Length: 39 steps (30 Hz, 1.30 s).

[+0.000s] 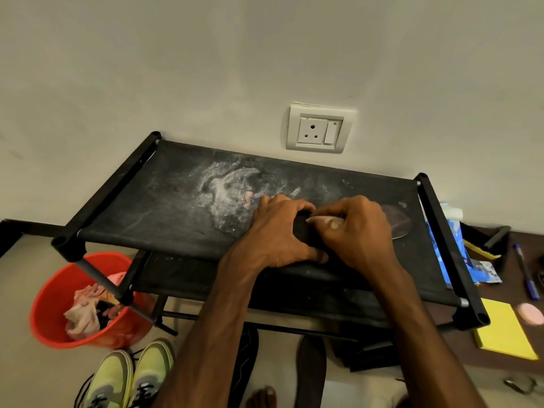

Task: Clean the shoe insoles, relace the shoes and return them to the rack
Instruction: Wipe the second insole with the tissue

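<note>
— Black insole (304, 231) flat on the rack's top shelf (164, 201), clamped under the curled fingers of the left hand (279, 231). Seemingly its far end showing just past the outer edge of the right hand (360, 228).

— And the right hand?

— Pinching a pale cloth (323, 219) between thumb and fingers, pressed onto the insole right beside the left fingertips. Hands touching, knuckle to knuckle.

— Best way to wipe, then?

— Keep the left grip firm to stop any sliding on that slack fabric. Draw the cloth away from the left hand toward the uncovered end, in long strokes instead of scrubbing one spot. Refold to a fresh patch once soiled.

— White powder (226, 189) just beyond the left knuckles?

— Steer clear of it; likely to smear straight back on.

— Much left after this?

— Plenty, by the look of it: yellow-green shoes (129, 378) down on the floor below the left forearm, not yet back on the rack.
</note>
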Each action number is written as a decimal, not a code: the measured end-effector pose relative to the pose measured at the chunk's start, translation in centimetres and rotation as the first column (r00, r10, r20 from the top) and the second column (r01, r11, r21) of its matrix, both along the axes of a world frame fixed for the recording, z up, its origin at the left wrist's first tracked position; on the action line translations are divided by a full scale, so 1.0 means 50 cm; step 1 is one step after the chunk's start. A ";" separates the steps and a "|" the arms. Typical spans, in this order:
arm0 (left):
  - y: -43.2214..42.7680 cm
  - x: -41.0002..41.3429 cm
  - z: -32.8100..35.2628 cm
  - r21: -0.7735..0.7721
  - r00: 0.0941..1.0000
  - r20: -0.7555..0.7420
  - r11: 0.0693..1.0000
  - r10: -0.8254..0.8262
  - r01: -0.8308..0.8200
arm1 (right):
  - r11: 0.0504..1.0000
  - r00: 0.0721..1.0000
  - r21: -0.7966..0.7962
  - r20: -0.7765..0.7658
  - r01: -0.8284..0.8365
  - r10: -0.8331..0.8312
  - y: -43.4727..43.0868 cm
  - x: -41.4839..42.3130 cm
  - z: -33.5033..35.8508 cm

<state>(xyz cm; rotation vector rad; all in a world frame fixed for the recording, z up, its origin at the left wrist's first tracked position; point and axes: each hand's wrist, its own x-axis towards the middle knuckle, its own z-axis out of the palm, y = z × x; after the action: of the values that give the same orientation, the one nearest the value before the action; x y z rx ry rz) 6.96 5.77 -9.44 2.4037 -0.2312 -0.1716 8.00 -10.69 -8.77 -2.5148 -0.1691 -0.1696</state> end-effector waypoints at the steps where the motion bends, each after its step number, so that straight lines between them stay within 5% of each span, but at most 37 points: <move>1: 0.000 -0.001 -0.001 -0.001 1.000 -0.002 1.000 0.006 -0.006 | 0.998 0.998 -0.021 0.034 0.053 -0.052 -0.002 0.005 0.000; 7: 0.005 0.000 0.004 -0.050 1.000 -0.018 0.999 -0.004 0.003 | 0.984 0.983 0.025 -0.054 -0.176 0.177 0.023 -0.005 0.003; 12: 0.004 -0.003 0.002 -0.029 1.000 0.005 0.999 0.017 -0.017 | 0.994 0.994 -0.024 0.028 0.107 -0.106 -0.025 0.027 -0.001; 18: -0.001 -0.002 0.007 0.039 0.998 0.055 0.999 0.008 -0.010 | 0.933 0.981 0.321 0.049 0.163 -0.188 -0.094 0.010 0.020; 29: 0.010 0.002 0.009 0.105 0.996 0.085 0.994 -0.017 0.008 | 0.988 0.997 0.147 -0.065 -0.042 0.052 -0.112 -0.001 0.052; 39: 0.007 0.005 -0.006 0.112 0.997 0.060 0.993 -0.045 0.038 | 0.953 0.912 -0.045 -0.307 -0.300 0.272 -0.085 -0.005 0.069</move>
<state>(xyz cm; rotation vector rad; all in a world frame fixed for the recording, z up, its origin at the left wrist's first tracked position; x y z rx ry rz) 7.22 6.12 -9.72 2.5178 -0.3082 -0.1316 7.76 -14.93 -5.33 -2.5329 -0.4270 0.3434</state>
